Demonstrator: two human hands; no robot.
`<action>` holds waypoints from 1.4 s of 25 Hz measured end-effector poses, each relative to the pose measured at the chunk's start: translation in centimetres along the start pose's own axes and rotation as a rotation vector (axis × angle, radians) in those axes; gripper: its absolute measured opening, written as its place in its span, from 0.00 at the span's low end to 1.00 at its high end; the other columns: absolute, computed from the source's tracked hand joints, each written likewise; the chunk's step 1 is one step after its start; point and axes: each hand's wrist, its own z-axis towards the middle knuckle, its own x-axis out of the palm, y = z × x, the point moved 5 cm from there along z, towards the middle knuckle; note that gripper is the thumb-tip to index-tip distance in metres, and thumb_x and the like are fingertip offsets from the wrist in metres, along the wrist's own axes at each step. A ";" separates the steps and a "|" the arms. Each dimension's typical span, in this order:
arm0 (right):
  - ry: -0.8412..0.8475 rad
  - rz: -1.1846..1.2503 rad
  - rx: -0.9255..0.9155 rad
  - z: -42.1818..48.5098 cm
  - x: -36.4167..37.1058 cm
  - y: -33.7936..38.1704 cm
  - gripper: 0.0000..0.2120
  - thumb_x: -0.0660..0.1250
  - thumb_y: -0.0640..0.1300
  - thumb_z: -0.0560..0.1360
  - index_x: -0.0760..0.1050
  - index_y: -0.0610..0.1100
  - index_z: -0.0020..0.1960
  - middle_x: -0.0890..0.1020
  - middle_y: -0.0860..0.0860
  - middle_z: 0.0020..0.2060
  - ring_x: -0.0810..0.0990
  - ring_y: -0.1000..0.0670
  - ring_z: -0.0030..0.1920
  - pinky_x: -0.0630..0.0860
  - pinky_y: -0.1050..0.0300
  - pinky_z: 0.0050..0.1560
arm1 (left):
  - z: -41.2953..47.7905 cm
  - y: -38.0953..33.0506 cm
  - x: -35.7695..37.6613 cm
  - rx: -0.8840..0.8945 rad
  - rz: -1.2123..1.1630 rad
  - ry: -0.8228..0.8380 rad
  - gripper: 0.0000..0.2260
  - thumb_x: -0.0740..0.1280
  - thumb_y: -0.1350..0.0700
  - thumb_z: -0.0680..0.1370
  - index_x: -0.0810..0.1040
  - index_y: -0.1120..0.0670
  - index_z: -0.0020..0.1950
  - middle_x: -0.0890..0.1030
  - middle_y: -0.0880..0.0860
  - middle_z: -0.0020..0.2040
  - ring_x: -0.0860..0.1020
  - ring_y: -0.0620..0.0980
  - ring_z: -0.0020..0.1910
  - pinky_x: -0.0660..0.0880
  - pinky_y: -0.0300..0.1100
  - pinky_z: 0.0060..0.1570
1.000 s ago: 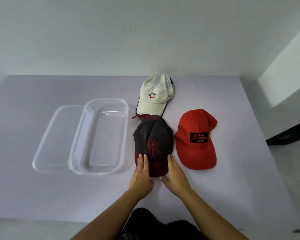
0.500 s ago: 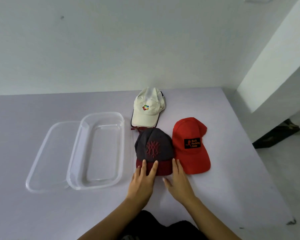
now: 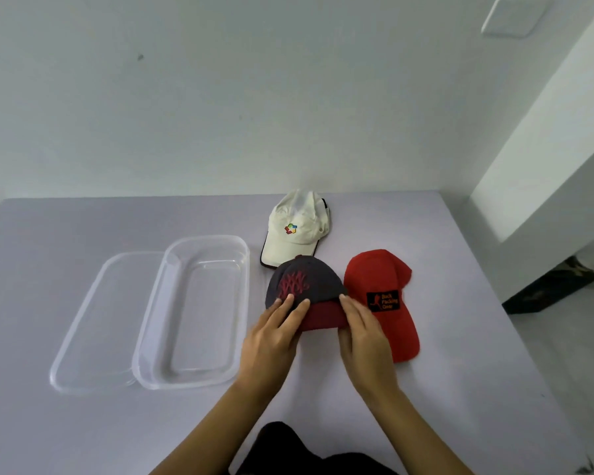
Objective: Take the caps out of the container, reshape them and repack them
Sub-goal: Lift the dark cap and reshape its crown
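Observation:
A dark grey cap (image 3: 307, 281) with a maroon brim and red stitching lies in the middle of the table. My left hand (image 3: 271, 337) grips the brim's left side, fingers on top reaching the crown. My right hand (image 3: 364, 334) grips the brim's right edge. Both thumbs are hidden or tucked at the brim's underside. The cap looks tilted, with its crown turned to the left. A red cap (image 3: 374, 272) with a black patch lies flat just right of it. A white cap (image 3: 297, 238) with a coloured logo lies behind. The clear plastic container (image 3: 203, 313) stands to the left with nothing in it.
The container's clear lid (image 3: 96, 323) lies flat on the table (image 3: 460, 337) at the container's left side, partly under its rim. A wall runs along the table's far edge. The table's right edge drops to the floor, with a dark object there (image 3: 549, 286).
Both hands have slid forward from the table onto the dark cap's brim and taken hold of it. The cap's crown has turned left. The camera has tilted upward.

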 end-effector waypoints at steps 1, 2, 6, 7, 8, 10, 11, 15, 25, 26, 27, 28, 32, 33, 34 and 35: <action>-0.029 0.012 0.000 0.5 -1.0 0.4 0.30 0.71 0.33 0.69 0.68 0.42 0.69 0.74 0.41 0.63 0.74 0.42 0.63 0.77 0.47 0.59 | 0.0 -0.4 -1.0 0.057 0.002 -0.072 0.16 0.70 0.61 0.73 0.80 0.56 0.61 0.82 0.58 0.58 0.81 0.61 0.56 0.80 0.49 0.48; -0.048 0.020 -0.001 1.2 -2.0 0.7 0.33 0.73 0.32 0.68 0.66 0.43 0.70 0.71 0.41 0.65 0.72 0.42 0.65 0.75 0.49 0.61 | -0.1 -0.9 -1.9 0.122 0.001 -0.125 0.14 0.65 0.59 0.76 0.79 0.56 0.62 0.82 0.58 0.59 0.80 0.60 0.59 0.79 0.49 0.52; -0.049 -0.005 -0.178 3.2 -3.7 2.5 0.39 0.74 0.29 0.65 0.63 0.40 0.71 0.74 0.41 0.66 0.75 0.43 0.65 0.73 0.56 0.59 | 0.4 -3.1 -4.5 0.225 -0.117 -0.193 0.13 0.60 0.60 0.77 0.74 0.58 0.61 0.81 0.59 0.59 0.78 0.57 0.61 0.76 0.47 0.59; -0.057 -0.019 -0.206 3.3 -3.8 2.9 0.37 0.74 0.27 0.64 0.65 0.39 0.70 0.76 0.41 0.64 0.77 0.43 0.63 0.74 0.56 0.58 | 1.0 -3.3 -5.1 0.203 -0.139 -0.193 0.13 0.61 0.61 0.74 0.74 0.57 0.58 0.82 0.59 0.57 0.79 0.57 0.59 0.78 0.46 0.56; -0.070 -0.024 -0.213 3.4 -4.0 3.1 0.36 0.74 0.26 0.63 0.68 0.38 0.69 0.78 0.41 0.61 0.79 0.43 0.60 0.76 0.56 0.56 | 1.7 -3.5 -5.5 0.176 -0.154 -0.185 0.13 0.62 0.59 0.72 0.74 0.57 0.56 0.82 0.58 0.57 0.81 0.56 0.57 0.79 0.45 0.52; -0.104 0.019 -0.189 3.1 -4.5 3.1 0.32 0.75 0.27 0.63 0.72 0.37 0.65 0.82 0.40 0.55 0.83 0.43 0.52 0.78 0.59 0.52 | 2.2 -3.7 -5.9 0.144 -0.167 -0.184 0.13 0.64 0.54 0.73 0.77 0.56 0.56 0.82 0.58 0.57 0.82 0.54 0.54 0.79 0.41 0.50; -0.124 0.064 -0.173 3.0 -4.6 3.3 0.29 0.74 0.28 0.64 0.73 0.36 0.64 0.83 0.40 0.52 0.84 0.43 0.49 0.76 0.63 0.52 | 2.1 -3.8 -5.9 0.147 -0.177 -0.202 0.14 0.64 0.52 0.75 0.78 0.56 0.58 0.82 0.58 0.58 0.82 0.54 0.56 0.78 0.40 0.51; -0.217 0.238 -0.110 2.6 -4.7 5.5 0.19 0.69 0.33 0.68 0.78 0.37 0.58 0.85 0.42 0.48 0.80 0.50 0.49 0.74 0.65 0.50 | 0.7 -4.4 -5.9 0.124 -0.289 -0.417 0.17 0.66 0.65 0.73 0.74 0.58 0.62 0.79 0.58 0.60 0.78 0.55 0.61 0.77 0.42 0.58; -0.180 0.457 -0.025 3.1 -5.5 6.3 0.20 0.63 0.38 0.73 0.73 0.41 0.65 0.81 0.52 0.54 0.80 0.55 0.53 0.75 0.68 0.55 | 1.3 -5.2 -6.6 0.164 -0.259 -0.441 0.15 0.61 0.65 0.76 0.75 0.60 0.62 0.77 0.57 0.62 0.75 0.58 0.65 0.73 0.41 0.64; -0.191 0.426 -0.050 3.3 -5.9 5.9 0.21 0.64 0.35 0.72 0.72 0.40 0.66 0.79 0.53 0.55 0.78 0.56 0.55 0.73 0.69 0.57 | 1.5 -5.1 -6.7 0.188 -0.273 -0.390 0.18 0.61 0.66 0.74 0.75 0.59 0.63 0.76 0.56 0.64 0.74 0.57 0.66 0.72 0.41 0.65; -0.204 0.397 -0.065 3.5 -6.2 5.2 0.23 0.65 0.32 0.72 0.71 0.40 0.66 0.78 0.53 0.56 0.77 0.57 0.56 0.72 0.70 0.58 | 1.7 -4.8 -6.7 0.182 -0.305 -0.323 0.22 0.59 0.68 0.72 0.73 0.58 0.65 0.74 0.55 0.66 0.71 0.55 0.69 0.69 0.40 0.67; -0.210 0.383 -0.068 3.6 -6.4 4.5 0.25 0.66 0.30 0.71 0.70 0.41 0.67 0.77 0.52 0.57 0.76 0.59 0.58 0.72 0.70 0.59 | 1.9 -4.4 -6.6 0.132 -0.344 -0.257 0.26 0.58 0.68 0.70 0.71 0.56 0.67 0.71 0.53 0.69 0.68 0.52 0.71 0.67 0.40 0.69; -0.003 0.402 -0.067 3.7 -6.0 4.0 0.30 0.65 0.36 0.72 0.62 0.45 0.72 0.71 0.46 0.68 0.68 0.56 0.69 0.66 0.68 0.67 | 1.7 -3.1 -5.6 -0.052 -0.280 -0.155 0.36 0.57 0.74 0.68 0.66 0.45 0.70 0.63 0.56 0.74 0.63 0.62 0.73 0.69 0.48 0.67; 0.063 0.344 -0.084 3.7 -5.7 4.2 0.32 0.66 0.39 0.72 0.58 0.46 0.74 0.68 0.45 0.71 0.64 0.53 0.72 0.62 0.70 0.68 | 1.5 -3.4 -5.4 -0.005 -0.193 -0.161 0.35 0.58 0.74 0.68 0.66 0.46 0.70 0.63 0.58 0.73 0.64 0.66 0.71 0.73 0.54 0.63; 0.105 0.267 -0.106 3.5 -5.6 4.3 0.35 0.67 0.41 0.72 0.55 0.48 0.74 0.64 0.45 0.73 0.61 0.53 0.73 0.59 0.72 0.68 | 1.4 -3.6 -5.4 0.046 -0.113 -0.160 0.33 0.58 0.73 0.69 0.66 0.47 0.70 0.64 0.59 0.73 0.65 0.68 0.70 0.75 0.58 0.59; 0.121 0.211 -0.123 3.3 -5.5 4.4 0.38 0.69 0.41 0.72 0.52 0.50 0.75 0.61 0.46 0.74 0.58 0.55 0.73 0.58 0.74 0.66 | 1.4 -3.7 -5.3 0.081 -0.065 -0.148 0.30 0.56 0.70 0.72 0.66 0.48 0.70 0.64 0.60 0.72 0.65 0.69 0.69 0.76 0.60 0.57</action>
